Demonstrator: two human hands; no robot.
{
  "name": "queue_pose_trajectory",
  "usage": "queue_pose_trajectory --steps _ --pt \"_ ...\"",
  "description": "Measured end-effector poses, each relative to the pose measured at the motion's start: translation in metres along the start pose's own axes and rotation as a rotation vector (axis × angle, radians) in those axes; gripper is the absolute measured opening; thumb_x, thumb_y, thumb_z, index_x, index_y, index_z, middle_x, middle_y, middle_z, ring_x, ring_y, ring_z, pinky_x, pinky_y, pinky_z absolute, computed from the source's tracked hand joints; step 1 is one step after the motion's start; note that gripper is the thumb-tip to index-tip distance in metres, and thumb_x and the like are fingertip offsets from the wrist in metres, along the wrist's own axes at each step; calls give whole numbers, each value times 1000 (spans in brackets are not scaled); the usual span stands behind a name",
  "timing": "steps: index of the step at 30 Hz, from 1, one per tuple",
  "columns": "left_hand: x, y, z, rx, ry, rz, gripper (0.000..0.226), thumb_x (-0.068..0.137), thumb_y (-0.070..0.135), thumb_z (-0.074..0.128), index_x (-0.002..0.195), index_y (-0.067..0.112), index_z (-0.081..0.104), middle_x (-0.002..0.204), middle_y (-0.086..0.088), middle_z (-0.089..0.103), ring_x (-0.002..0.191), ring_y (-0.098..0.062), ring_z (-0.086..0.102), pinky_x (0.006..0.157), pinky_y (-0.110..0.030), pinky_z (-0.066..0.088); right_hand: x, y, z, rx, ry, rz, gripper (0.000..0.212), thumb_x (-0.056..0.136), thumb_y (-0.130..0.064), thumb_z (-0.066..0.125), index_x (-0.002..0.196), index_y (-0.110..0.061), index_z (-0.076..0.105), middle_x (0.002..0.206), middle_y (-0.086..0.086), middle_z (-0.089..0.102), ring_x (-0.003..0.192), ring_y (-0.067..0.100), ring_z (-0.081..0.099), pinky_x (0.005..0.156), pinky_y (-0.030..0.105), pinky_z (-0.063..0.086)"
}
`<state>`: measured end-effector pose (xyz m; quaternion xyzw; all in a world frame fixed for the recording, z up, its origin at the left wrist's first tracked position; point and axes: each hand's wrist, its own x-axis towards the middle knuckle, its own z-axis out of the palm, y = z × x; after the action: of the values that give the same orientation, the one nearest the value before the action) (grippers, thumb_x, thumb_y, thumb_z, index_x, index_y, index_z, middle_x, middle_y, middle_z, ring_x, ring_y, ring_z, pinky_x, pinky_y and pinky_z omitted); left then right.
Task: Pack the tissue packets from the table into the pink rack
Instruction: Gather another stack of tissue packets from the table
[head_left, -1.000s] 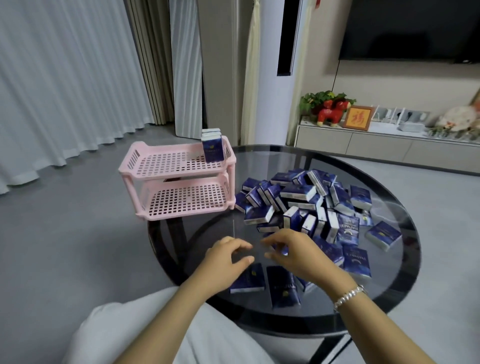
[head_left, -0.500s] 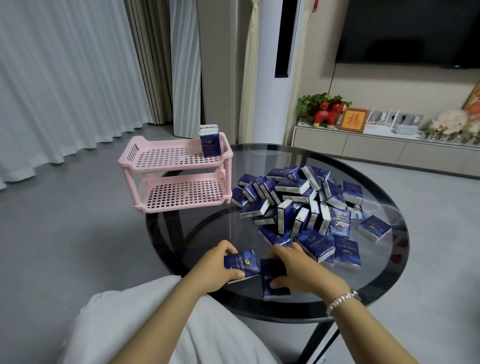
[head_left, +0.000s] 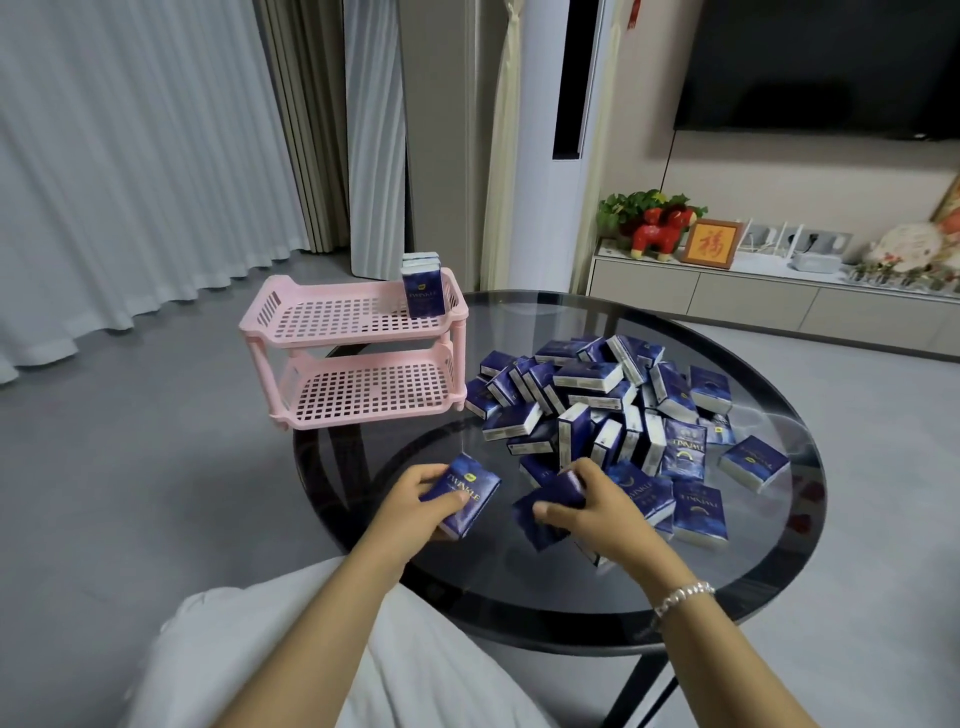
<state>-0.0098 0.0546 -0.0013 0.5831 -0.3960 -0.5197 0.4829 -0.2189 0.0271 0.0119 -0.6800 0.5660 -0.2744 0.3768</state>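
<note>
Two-tier pink perforated plastic rack (head_left: 358, 332) stands at the far left edge of the round dark glass desk (head_left: 769, 566), open side toward the person, so both shelves can be loaded from the front. Upper shelf holds a few dark blue tissue packets standing upright (head_left: 423, 286) in its right rear corner, probably the start of a row; lower shelf shows nothing. Loose heap of dark blue tissue packets (head_left: 597, 400) lies just right of the rack, a short carry away. Left hand (head_left: 410, 501): grip clamped on one blue packet with printed face up (head_left: 465, 496), thumb across the front. Right hand (head_left: 597, 506): grip closed round a second dark blue packet (head_left: 545, 512) at the heap's near edge. One packet per hand suggests paired loading. Task barely begun.
</note>
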Motion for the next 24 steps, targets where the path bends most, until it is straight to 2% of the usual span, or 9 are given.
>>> queue_pose_trajectory --steps 2,4,6,8,11,14,18,21,24 --pt "1 6 5 -125 23 -21 20 90 4 59 107 13 54 103 -6 65 83 -16 64 70 -31 55 1 -4 -1 264 76 50 25 82 -24 70 102 -22 54 93 0 66 75 11 61 62 22 45" --pt "5 9 10 -233 44 -30 25 90 3 58 112 12 53 106 -9 65 85 -18 65 73 -35 55 4 -8 1 520 111 102 23 83 -22 67 105 -26 59 95 1 70 81 13 66 68 26 50" --pt "9 11 17 -280 31 -18 29 90 1 58 114 17 53 106 -7 65 86 -18 65 72 -32 56 8 -12 6 694 172 164 17 84 -20 66 100 -20 62 89 2 71 77 16 66 67 33 52" --pt "11 11 25 -299 -14 -2 29 90 0 56 116 14 56 104 -4 67 88 -17 66 73 -31 55 12 -15 13 776 240 210 16 84 -20 66 96 -10 60 80 3 66 67 16 60 59 29 46" --pt "15 13 33 -365 -65 20 23 92 2 54 113 10 59 110 -7 68 94 -19 67 78 -33 56 16 -18 25 815 304 212 25 82 -24 69 96 -5 59 84 5 62 72 18 55 67 31 44" --pt "20 16 41 -438 -83 16 19 95 9 51 112 7 59 112 -14 67 97 -23 66 84 -36 54 19 -21 31 804 316 169 24 82 -25 70 91 -7 59 84 4 62 74 16 56 70 28 46" --pt "29 20 47 -428 -117 17 41 83 28 61 115 2 57 112 -17 68 103 -28 66 85 -38 55 27 -21 31 724 312 124 22 79 -26 73 86 -10 59 83 4 65 77 14 60 73 30 49" --pt "40 23 51 -373 -124 26 36 83 20 65 114 2 58 111 -17 69 98 -26 68 83 -36 57 34 -19 26 657 289 104 23 78 -28 74 85 -11 60 85 6 67 80 16 62 77 32 50" --pt "54 26 54 -359 -80 13 29 86 13 65 112 4 59 107 -14 71 91 -24 70 82 -36 56 42 -17 14 555 275 62 15 82 -26 69 87 -12 66 85 2 71 81 15 66 74 29 52"
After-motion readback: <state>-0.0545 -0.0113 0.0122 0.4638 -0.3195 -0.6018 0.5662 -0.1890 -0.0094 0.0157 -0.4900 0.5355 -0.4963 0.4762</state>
